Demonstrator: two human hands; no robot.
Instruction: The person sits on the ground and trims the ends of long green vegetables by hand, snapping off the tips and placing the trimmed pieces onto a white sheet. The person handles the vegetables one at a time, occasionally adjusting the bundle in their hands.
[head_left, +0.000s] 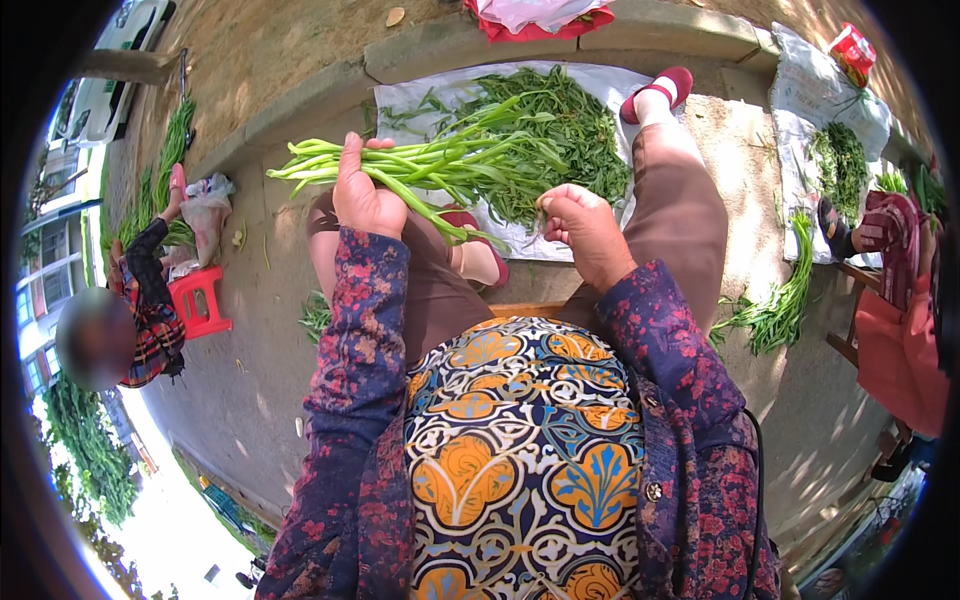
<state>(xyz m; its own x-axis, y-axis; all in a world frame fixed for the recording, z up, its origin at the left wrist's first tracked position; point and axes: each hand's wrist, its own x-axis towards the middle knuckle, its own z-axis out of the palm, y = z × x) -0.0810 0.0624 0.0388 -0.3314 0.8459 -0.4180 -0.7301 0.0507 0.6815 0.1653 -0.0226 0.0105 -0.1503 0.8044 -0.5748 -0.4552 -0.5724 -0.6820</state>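
My left hand (367, 202) is closed around a bunch of leafy green vegetables, likely water spinach (442, 161). Its pale stem ends stick out to the left, and the leafy ends spread right. My right hand (589, 232) is beside the leafy ends, thumb and forefinger pinched together on a thin plant scrap (541, 219), too small to make out fully. Below both hands, a heap of loose green leaves (581, 124) lies on a white plastic sheet (409, 97) between my feet. One stem of the bunch droops toward my lap.
A concrete curb (300, 101) runs behind the sheet. To the right, another bunch of greens (787, 307) lies on the pavement near a seated person (900, 322). At left, another person (154, 322) is beside a red plastic stool (199, 304) and a plastic bag (206, 217).
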